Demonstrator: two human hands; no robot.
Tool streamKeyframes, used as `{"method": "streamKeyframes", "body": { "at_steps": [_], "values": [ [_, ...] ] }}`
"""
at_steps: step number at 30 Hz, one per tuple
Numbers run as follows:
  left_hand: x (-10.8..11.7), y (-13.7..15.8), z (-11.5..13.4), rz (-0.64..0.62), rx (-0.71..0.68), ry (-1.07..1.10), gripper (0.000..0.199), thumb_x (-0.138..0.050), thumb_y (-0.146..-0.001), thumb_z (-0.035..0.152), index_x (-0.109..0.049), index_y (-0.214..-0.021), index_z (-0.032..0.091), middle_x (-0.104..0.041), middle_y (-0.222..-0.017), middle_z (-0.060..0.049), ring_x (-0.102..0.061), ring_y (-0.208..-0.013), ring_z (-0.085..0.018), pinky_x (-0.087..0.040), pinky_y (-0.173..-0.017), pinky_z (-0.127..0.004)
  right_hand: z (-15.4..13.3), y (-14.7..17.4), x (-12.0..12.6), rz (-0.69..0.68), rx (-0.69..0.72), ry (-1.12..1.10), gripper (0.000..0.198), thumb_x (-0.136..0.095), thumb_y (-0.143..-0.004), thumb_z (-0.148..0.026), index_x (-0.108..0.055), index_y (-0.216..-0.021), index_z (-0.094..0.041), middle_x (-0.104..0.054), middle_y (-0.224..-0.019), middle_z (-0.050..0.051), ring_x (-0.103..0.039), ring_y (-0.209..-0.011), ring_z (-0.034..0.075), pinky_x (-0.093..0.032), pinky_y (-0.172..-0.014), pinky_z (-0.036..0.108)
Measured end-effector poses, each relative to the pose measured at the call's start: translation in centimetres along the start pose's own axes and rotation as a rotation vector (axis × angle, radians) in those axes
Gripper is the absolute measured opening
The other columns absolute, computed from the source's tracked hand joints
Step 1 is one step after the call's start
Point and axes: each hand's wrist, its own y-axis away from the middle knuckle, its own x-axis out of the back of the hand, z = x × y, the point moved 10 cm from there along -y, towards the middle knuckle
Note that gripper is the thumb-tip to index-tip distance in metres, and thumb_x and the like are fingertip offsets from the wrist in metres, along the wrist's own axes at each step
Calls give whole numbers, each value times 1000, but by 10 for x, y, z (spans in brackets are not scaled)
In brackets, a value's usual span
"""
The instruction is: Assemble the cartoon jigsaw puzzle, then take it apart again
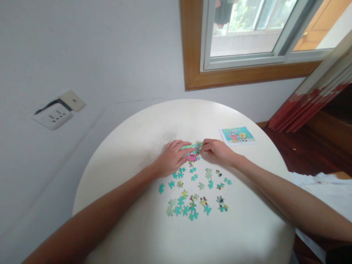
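Note:
A partly joined jigsaw puzzle (193,156) with a pink figure on teal lies on the white round table (187,113). My left hand (175,156) rests flat over its left side, fingers stretched out across the pieces. At the puzzle's right edge, my right hand (217,150) has thumb and fingertips pinched together. Whatever is between those fingertips is too small to make out. Several loose puzzle pieces (180,200), teal, pale green and yellow, are scattered on the near side of both hands.
A picture card (238,135) with a pink and a yellow figure lies at the table's right rear. Behind stand a wall with a socket (56,116) and a wood-framed window (192,75). A red and cream curtain (291,110) hangs at right, above white sheets (324,190).

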Motion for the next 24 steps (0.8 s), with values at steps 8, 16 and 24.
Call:
{"method": "streamKeyframes", "body": {
  "at_steps": [8,16,24],
  "values": [
    [21,2,-10,121,8,33,27,-45,-98,29,-62,-117,20,-64,-113,-8,-53,-109,-22,-38,-96,-40,9,1,19,70,-31,-38,48,-39,-66,5,-76,-88,-18,-66,-89,6,-60,-77,15,-42,-71,27],
    [16,2,-3,108,-41,40,23,-51,-95,26,-67,-111,23,-67,-100,-6,-57,-98,-20,-40,-87,-36,10,2,26,84,-50,-58,40,-41,-73,1,-75,-86,-17,-68,-87,7,-61,-78,16,-43,-73,29],
    [16,2,-2,114,-57,46,23,-50,-96,25,-69,-108,22,-67,-96,-5,-57,-95,-19,-41,-85,-35,5,2,25,43,-32,-47,40,-41,-74,0,-74,-90,-16,-68,-87,7,-61,-77,16,-42,-74,29]
  ]
}}
